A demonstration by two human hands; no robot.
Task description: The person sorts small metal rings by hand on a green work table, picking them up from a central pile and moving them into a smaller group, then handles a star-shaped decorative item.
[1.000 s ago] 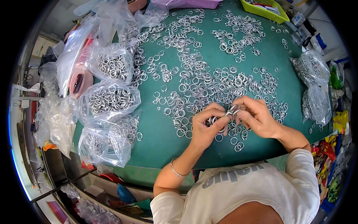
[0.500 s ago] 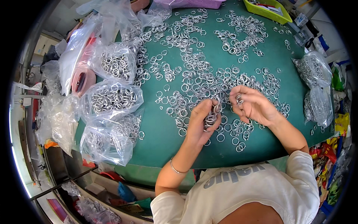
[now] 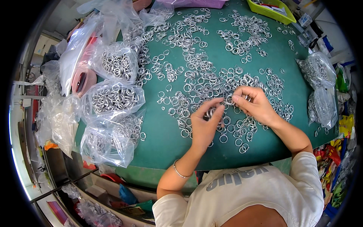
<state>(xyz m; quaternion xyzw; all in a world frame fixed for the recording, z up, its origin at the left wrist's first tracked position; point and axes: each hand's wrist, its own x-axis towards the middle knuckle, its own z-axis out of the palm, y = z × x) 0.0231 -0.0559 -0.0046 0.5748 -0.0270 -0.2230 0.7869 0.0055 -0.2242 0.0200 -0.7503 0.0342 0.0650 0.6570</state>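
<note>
Many loose silvery metal rings [image 3: 200, 83] lie scattered over a green table top [image 3: 166, 151]. My left hand [image 3: 204, 125] is curled around several of these rings, mostly hidden by its fingers and thumb. Just to its right, my right hand [image 3: 255, 104] pinches a metal ring [image 3: 229, 100] between thumb and forefinger. Another ring shows within the bent fingers of that hand. Both hands are close together above the near side of the ring pile, fingertips a short way apart.
Clear plastic bags filled with rings [image 3: 115, 100] line the table's left side. More filled bags [image 3: 321, 87] stand at its right edge. A yellow-green basket [image 3: 272, 13] and a purple basket [image 3: 196, 3] sit at the far edge. Below left is an open drawer [image 3: 113, 193].
My left hand has turned, so its fingers now cover more of the rings. My right hand has come nearer to it, its thumb and forefinger now closed on a ring.
</note>
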